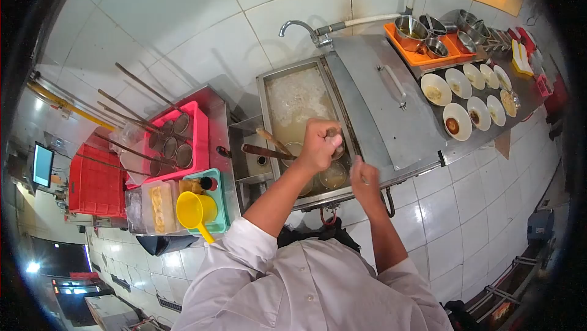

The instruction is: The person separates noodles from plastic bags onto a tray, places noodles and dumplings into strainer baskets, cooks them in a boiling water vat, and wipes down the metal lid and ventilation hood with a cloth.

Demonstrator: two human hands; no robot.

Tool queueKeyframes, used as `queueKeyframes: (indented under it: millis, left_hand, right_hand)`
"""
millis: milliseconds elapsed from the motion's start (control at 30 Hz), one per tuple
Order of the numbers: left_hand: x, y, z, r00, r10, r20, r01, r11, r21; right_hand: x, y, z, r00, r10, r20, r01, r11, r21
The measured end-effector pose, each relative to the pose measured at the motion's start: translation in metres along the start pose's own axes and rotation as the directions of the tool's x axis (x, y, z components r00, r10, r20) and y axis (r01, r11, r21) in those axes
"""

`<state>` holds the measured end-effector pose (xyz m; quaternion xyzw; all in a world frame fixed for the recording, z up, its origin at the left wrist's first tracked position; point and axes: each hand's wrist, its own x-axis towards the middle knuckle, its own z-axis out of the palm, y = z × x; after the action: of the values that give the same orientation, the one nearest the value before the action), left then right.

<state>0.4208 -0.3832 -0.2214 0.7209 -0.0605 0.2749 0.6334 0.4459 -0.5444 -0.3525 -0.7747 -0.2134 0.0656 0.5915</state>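
A steel boiling vat (265, 95) of cloudy, foaming water lies in front of me. My left hand (321, 146) is closed over its near part, around what looks like the upright handle of a noodle strainer; most of the handle is hidden. Another noodle strainer (333, 175) sits in the water just below that hand. Two wooden handles (269, 147) lean out over the vat's left rim. Near the vat's right front corner, my right hand (365, 178) is curled shut and slightly blurred; what it holds, if anything, cannot be made out.
Several long-handled strainers stand in a pink crate (200, 129) at left. A yellow dipper (197, 209) rests by a teal tray (225, 209). Right of the vat lie a steel lid (382, 108), several white bowls (457, 121) and an orange tray (422, 59) of pots. A faucet (299, 23) rises behind.
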Motion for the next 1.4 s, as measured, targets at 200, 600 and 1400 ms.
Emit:
queueKeyframes:
  millis: [200,600,1400]
  left_hand:
    - [-0.010,-0.007,0.005,0.993,0.120,-0.017,-0.119,0.992,0.044]
    - [-0.015,-0.004,-0.003,0.993,0.095,-0.075,-0.099,0.994,-0.045]
    - [-0.022,0.143,-0.067,0.700,0.647,-0.303,-0.252,0.621,0.742]
  right_hand:
    - [0.006,-0.003,0.009,0.977,0.182,-0.111,-0.165,0.975,0.150]
    - [0.000,0.023,0.012,0.933,0.360,-0.016,-0.336,0.885,0.324]
    - [0.009,-0.056,-0.072,0.986,0.169,0.013,-0.166,0.946,0.277]
